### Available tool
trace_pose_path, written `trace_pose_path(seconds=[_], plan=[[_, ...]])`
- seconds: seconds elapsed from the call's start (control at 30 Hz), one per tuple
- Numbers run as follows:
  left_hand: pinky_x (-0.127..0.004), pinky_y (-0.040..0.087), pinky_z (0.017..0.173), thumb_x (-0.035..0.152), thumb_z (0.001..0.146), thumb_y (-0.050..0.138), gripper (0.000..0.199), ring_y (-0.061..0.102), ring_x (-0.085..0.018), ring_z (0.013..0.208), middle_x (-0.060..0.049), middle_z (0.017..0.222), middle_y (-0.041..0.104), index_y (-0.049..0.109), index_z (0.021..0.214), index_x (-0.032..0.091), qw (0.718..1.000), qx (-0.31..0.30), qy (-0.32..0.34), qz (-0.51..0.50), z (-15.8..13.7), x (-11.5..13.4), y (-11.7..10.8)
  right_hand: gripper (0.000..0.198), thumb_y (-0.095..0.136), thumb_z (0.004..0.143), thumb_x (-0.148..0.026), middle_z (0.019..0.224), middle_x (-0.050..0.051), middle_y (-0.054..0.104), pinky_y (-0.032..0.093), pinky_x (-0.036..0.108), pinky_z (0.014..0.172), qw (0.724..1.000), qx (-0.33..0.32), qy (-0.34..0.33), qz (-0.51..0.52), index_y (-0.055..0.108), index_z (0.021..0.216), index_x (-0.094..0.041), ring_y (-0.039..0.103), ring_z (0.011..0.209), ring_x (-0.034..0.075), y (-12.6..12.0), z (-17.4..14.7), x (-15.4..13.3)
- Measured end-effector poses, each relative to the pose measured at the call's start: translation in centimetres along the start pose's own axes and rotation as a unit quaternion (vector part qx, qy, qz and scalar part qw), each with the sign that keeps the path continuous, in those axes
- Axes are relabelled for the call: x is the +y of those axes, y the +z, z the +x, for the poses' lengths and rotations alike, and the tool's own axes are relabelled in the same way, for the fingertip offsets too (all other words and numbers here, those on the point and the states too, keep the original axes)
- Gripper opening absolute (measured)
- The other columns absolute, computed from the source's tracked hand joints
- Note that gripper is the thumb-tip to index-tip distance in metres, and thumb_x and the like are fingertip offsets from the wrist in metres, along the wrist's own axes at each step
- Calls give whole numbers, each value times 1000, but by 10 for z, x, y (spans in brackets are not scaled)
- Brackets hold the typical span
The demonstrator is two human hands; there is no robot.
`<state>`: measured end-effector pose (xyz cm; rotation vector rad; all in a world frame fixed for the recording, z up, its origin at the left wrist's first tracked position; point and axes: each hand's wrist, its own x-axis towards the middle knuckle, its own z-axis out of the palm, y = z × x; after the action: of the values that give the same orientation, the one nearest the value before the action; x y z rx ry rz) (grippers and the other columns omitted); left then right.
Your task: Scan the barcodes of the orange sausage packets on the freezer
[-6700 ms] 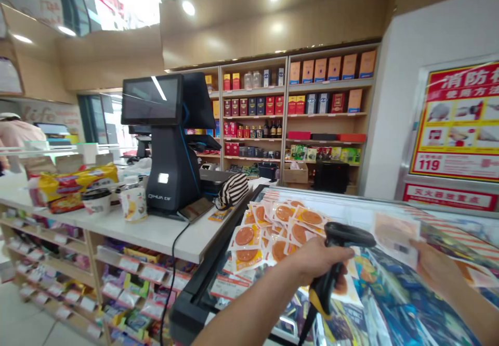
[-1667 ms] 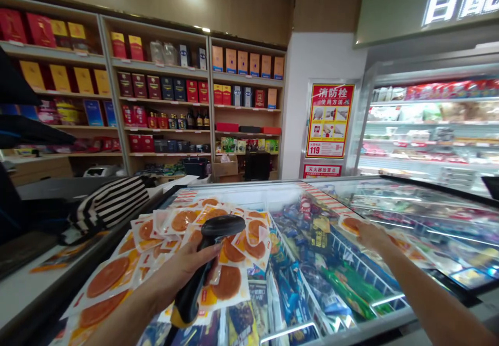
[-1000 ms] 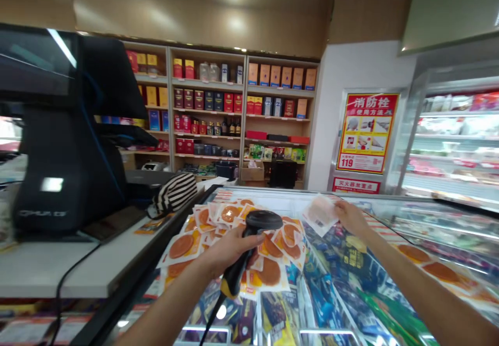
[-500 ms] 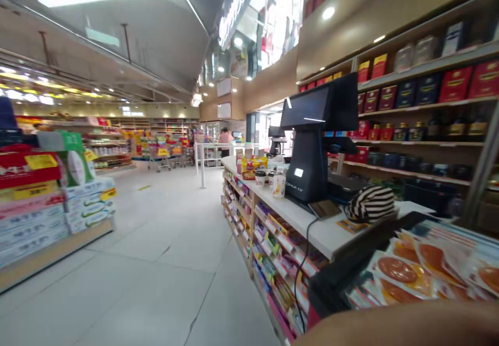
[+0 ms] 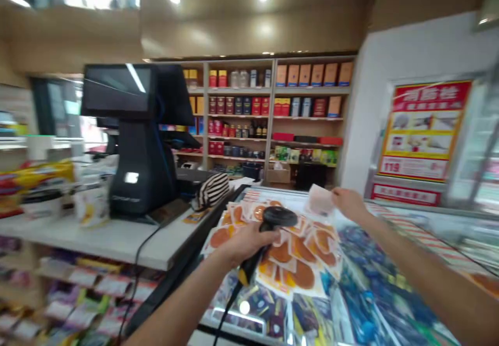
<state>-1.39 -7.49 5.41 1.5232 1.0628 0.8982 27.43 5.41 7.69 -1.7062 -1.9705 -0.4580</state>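
Observation:
My left hand (image 5: 248,240) is wrapped round the handle of a black barcode scanner (image 5: 279,216), its cord trailing down toward the bottom edge. The scanner is over several flat clear packets (image 5: 304,276) with round orange-brown contents, spread on a glass-topped display counter (image 5: 218,319). Farther right, my right hand (image 5: 348,203) pinches the edge of a small pale, whitish-pink packet or paper (image 5: 319,199), blurred so that its kind does not show. That piece is above the far side of the counter.
Left stands a black checkout terminal (image 5: 136,164) on a white counter (image 5: 148,244), with a striped black-and-white bundle (image 5: 213,190) beside it. Cups and yellow bags are at far left. Shelves of boxes and bottles (image 5: 241,105) line the back; a red-yellow poster (image 5: 424,130) hangs right.
The view has swung right from the shop aisle to the glass counter. Both hands are now in view, with the scanner and the pale piece; before, only part of an arm showed.

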Motion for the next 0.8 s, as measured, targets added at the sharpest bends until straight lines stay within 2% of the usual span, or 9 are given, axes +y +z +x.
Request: trace_pose_path(seconds=[0.13,0.23,0.33,0.43,0.53,0.57,0.63,0.7,0.8], plan=[[-18,32,41,46,63,52,31,42,-7,41,3,47,47,44,61,16,999,41,-17,-7,7,-2,-3,24,31,80,-17,75,9,61,36,25,60,999,-40,2,-32,53,90,-14,56,71,18,20,-30,-34],[-18,32,41,48,63,53,33,42,-7,42,4,48,48,43,64,16,995,81,-41,-31,9,-2,-5,23,33,79,-17,78,6,62,37,24,64,993,-82,-69,43,54,87,-16,56,73,16,46,-53,-63],[-18,32,41,49,62,54,35,41,-7,41,4,47,47,44,62,16,993,82,-74,-29,12,-1,-1,26,33,79,-21,93,2,60,37,21,74,974,-77,-151,148,55,93,-18,53,84,12,62,-64,-60],[-18,32,40,49,60,56,35,42,-7,42,2,47,48,46,60,15,994,67,-86,-17,18,2,10,32,39,76,-26,109,3,53,31,21,86,984,-42,-92,144,50,105,-17,46,100,13,59,-70,-4],[-18,33,40,49,58,57,35,42,-8,42,2,46,49,47,59,15,995,53,-82,-14,27,3,23,42,44,71,-24,113,14,48,29,34,89,995,-33,40,81,47,109,-8,43,103,22,39,-91,94],[-18,33,40,49,58,57,35,42,-8,42,2,46,49,47,59,15,996,44,-82,-13,30,3,28,46,47,67,-23,114,13,47,31,34,87,993,-57,97,27,45,111,-12,44,103,22,31,-103,130],[-17,32,40,47,57,58,34,42,-7,42,3,45,48,46,58,16,996,20,-82,-8,36,3,36,55,51,61,-22,117,13,44,34,36,83,971,-102,203,-73,42,115,-15,42,104,25,17,-127,194],[-17,31,40,47,57,58,34,41,-7,41,4,45,47,44,58,16,996,3,-88,-5,41,5,45,55,53,58,-22,116,11,44,35,42,78,941,-146,273,-136,45,112,-20,43,102,28,11,-147,241],[-16,29,38,51,58,56,37,40,-6,40,4,45,47,42,59,17,996,2,-90,-15,45,8,57,49,52,61,-30,113,8,47,34,44,77,932,-173,283,-149,47,110,-27,43,102,29,13,-163,277]])
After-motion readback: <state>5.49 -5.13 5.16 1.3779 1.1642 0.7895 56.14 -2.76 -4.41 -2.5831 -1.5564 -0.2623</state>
